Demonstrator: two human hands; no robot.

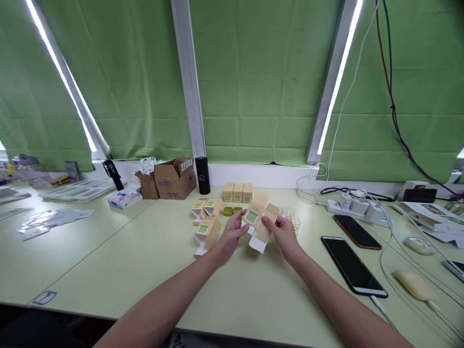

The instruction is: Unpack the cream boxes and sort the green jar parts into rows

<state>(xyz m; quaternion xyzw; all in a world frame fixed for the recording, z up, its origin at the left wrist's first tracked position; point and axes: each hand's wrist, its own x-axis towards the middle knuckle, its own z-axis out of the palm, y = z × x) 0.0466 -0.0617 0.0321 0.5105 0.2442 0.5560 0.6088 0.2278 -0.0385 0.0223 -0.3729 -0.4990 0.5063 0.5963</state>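
Between my two hands is a small tan carton (259, 220), partly unfolded, with a green label square and white inner flaps showing. My left hand (233, 235) pinches its left edge. The thumb of my right hand (283, 235) presses on its right panel, with the fingers behind. To the left lie several similar tan cartons (208, 232) with open ends. Behind my hands, three closed cartons (238, 192) stand in a row. Small green containers (232, 211) sit in front of that row, partly covered by my left hand. Clear round pieces (295, 222) with yellowish centres lie beyond my right hand.
A black cylinder (202, 175) and an opened cardboard box (175, 179) stand at the back. A tissue pack (125, 196) lies farther left. On the right are two phones (353, 265), a power strip (357, 212), loose cables and a cream-coloured device (415, 285).
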